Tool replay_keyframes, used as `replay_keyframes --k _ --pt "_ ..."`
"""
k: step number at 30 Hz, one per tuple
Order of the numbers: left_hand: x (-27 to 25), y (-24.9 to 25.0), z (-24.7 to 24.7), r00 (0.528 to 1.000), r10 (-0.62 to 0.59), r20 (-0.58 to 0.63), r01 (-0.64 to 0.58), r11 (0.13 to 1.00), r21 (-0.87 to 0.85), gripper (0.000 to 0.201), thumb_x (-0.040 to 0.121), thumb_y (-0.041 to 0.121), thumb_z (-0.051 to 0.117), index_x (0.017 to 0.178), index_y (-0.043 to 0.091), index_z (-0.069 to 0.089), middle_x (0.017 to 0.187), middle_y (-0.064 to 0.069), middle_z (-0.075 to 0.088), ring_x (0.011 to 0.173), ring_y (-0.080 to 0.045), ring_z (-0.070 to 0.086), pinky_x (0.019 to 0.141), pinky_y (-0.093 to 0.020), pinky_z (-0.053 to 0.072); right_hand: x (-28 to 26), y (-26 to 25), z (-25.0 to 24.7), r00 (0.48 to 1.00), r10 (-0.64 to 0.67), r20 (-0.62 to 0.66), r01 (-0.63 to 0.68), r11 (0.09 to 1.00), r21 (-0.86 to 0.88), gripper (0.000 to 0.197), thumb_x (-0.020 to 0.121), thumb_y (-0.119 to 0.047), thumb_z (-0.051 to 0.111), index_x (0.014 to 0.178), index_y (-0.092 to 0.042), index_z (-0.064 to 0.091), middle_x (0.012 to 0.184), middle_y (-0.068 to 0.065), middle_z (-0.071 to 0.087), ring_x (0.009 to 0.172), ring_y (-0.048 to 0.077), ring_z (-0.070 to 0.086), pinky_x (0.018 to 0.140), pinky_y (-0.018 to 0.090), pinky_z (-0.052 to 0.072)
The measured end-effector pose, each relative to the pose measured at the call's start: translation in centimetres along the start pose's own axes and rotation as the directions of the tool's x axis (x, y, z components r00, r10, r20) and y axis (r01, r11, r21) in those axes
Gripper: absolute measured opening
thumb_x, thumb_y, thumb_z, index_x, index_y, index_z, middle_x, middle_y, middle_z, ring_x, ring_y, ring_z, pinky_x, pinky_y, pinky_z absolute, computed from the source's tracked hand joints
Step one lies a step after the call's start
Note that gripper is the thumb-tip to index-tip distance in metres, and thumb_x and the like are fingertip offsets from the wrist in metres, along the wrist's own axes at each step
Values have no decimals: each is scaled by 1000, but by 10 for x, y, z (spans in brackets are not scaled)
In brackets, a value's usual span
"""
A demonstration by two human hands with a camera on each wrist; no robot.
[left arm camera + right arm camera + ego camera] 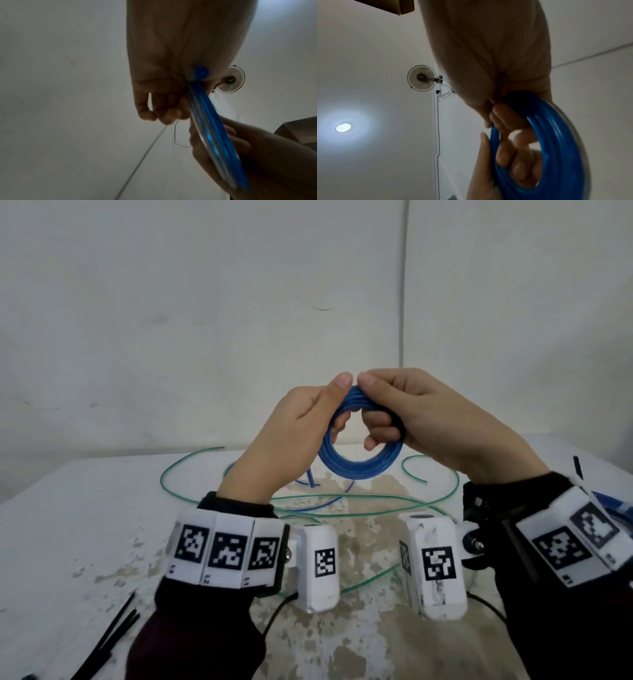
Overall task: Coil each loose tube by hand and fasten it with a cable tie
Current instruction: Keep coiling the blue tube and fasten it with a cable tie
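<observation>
Head view: both hands, left hand (294,426) and right hand (424,412), pinch the blue tube coil (359,463) above the tabletop's (85,508) far edge; cable ties (113,635) lie near the front left corner. Wrist views: fingers (506,121) curl through the coil; loosening could let it spring open

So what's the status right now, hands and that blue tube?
Both hands, left hand and right hand, grip the blue coil above the table. No tie on it yet; ties lie at left. Green tube loose below.
</observation>
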State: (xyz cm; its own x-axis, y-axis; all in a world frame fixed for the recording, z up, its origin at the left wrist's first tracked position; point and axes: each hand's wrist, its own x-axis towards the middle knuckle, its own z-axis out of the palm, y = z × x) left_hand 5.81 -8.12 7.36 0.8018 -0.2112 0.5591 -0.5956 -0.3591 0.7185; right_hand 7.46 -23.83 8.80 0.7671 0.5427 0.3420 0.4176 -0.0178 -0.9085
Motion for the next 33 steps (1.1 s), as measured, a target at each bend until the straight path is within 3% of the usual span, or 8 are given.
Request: replay_keyframes --k 4,8,11,15,18,24,28,33 --pt "5 -5 8 986 -124 -110 89 957 -274 53 102 40 29 63 11 49 58 -3 54 58 -14 48 64 -23 42 6 4 1 974 -77 -214 91 994 58 29 103 -22 36 84 -7 51 53 -7 36 45 8 33 59 22 49" --pt "4 -4 9 984 -174 -23 152 907 -392 55 102 44 21 61 13 41 55 -3 57 61 -19 55 69 -27 46 7 5 -2 974 -73 -215 103 986 130 27 103 -21 35 89 -5 51 53 -6 40 47 10 38 60 23 49" --pt "4 -1 11 984 -168 -58 123 880 -460 54 103 42 23 59 13 36 44 0 41 54 -20 50 64 -23 46 8 5 -1 981 -46 -189 84 977 198 23 103 -19 34 94 -5 50 53 -5 44 47 10 40 61 25 48" --pt "0 -1 2 989 -148 -6 139 940 -311 53 103 40 28 56 15 36 44 3 28 50 -19 40 58 -23 39 4 2 -1 998 14 -68 0 979 202 21 101 -17 39 96 -6 55 60 5 52 50 17 50 57 30 52" --pt "-3 4 0 990 -132 48 140 967 -211 53 103 36 27 58 14 41 44 2 28 52 -20 38 56 -16 41 2 3 3 1000 1 19 -3 991 133 18 99 -22 44 101 -9 56 60 2 47 46 12 40 53 26 49" --pt "6 -5 11 968 -119 -219 19 911 -412 24 104 21 30 95 7 46 47 6 41 49 -14 38 57 -27 36 10 9 5 975 -67 -214 103 981 164 18 101 -20 43 92 -13 57 56 -6 39 46 9 26 50 21 39" --pt "7 -3 17 967 -96 -235 -24 888 -459 19 104 13 31 88 8 41 49 8 37 48 -11 35 54 -23 39 7 6 1 975 -40 -217 82 979 189 17 101 -16 43 91 -13 57 57 -1 42 43 11 32 49 24 44" --pt "7 -5 10 981 -11 -191 -44 959 -281 24 103 12 31 81 11 40 51 8 37 46 -9 31 49 -22 34 6 5 5 994 -7 -109 27 983 180 13 100 -18 43 91 -14 51 58 3 40 41 13 31 52 30 51"
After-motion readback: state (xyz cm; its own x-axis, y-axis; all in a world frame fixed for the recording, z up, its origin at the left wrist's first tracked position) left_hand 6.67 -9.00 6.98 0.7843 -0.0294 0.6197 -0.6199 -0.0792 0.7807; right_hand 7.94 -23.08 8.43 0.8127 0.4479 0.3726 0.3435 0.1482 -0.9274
